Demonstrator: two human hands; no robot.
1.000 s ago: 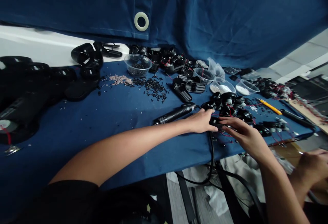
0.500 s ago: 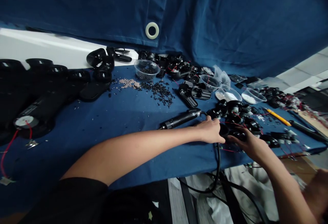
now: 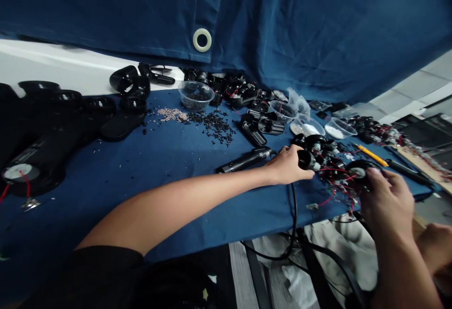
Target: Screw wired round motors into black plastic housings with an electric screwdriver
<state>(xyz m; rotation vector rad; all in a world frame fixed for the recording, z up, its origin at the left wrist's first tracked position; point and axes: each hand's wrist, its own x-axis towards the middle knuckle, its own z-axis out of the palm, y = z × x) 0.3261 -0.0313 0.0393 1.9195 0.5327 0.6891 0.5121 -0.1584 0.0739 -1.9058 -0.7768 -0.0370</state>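
Note:
My left hand (image 3: 289,165) is closed around a black cup-shaped plastic housing (image 3: 305,159), whose open end faces up to the right. In my right hand (image 3: 388,200) is a black round part (image 3: 360,166) with a grey disc-like piece, pinched between thumb and fingers. Red wires (image 3: 330,169) stretch between the two parts, and more wires with small ends hang beneath them. Left of my left hand lies a black electric screwdriver (image 3: 243,159), partly hidden by my forearm. Behind both hands is a pile of black housings (image 3: 316,143).
Loose black screws (image 3: 217,127) and coppery ones (image 3: 173,114) lie by a clear bowl of screws (image 3: 196,97). Black shells (image 3: 118,123) crowd the left. A yellow-handled tool (image 3: 371,155) lies right. Another person's hand (image 3: 436,243) shows at the right edge. A black cable (image 3: 295,215) crosses the table edge.
My right hand has moved right, away from my left, with the black round part, and the red wires now stretch between them. The left hand's housing has come into clearer view.

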